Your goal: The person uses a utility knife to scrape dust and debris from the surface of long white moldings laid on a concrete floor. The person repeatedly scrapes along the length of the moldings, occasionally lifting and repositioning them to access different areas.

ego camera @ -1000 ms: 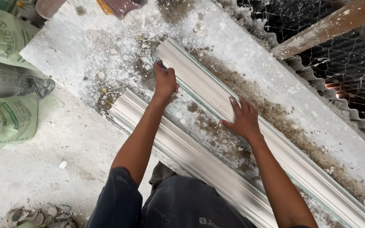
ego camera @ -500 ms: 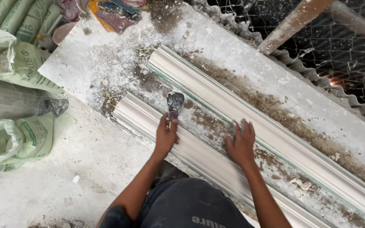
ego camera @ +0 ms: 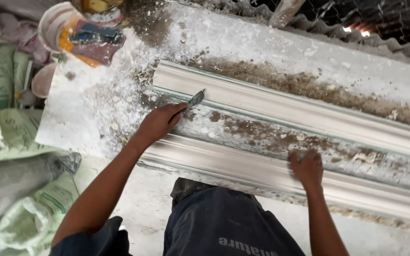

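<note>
Left hand: the left hand point(ego camera: 160, 122) has its grip closed around a small scraper point(ego camera: 195, 99). A moment ago this hand was nearer the person's body, on the near moulding; now it has reached out to the dirty strip past it.
Scraper: a thin grey blade. Its tip rests near the end of the far moulding point(ego camera: 281, 106), just beside the groove.
Right hand: the right hand point(ego camera: 307, 168) lies on the gritty strip by the near moulding point(ego camera: 262, 170), fingers bent and pressing down — it holds nothing. It has stayed close to where it was before.
Mouldings: two long white plaster strips lie side by side on the bench point(ego camera: 91, 109), with brown dirt between them.
Bench: white, dusty and covered in crumbs of plaster — the mouldings' ends lie near its left end.
Sacks: green sacks point(ego camera: 5, 156) are piled beside the bench, left of the mouldings.
Bowls: a white bowl point(ego camera: 53, 28) and some dirty pots sit beyond the mouldings' ends.
View: the camera has come closer than before.
</note>
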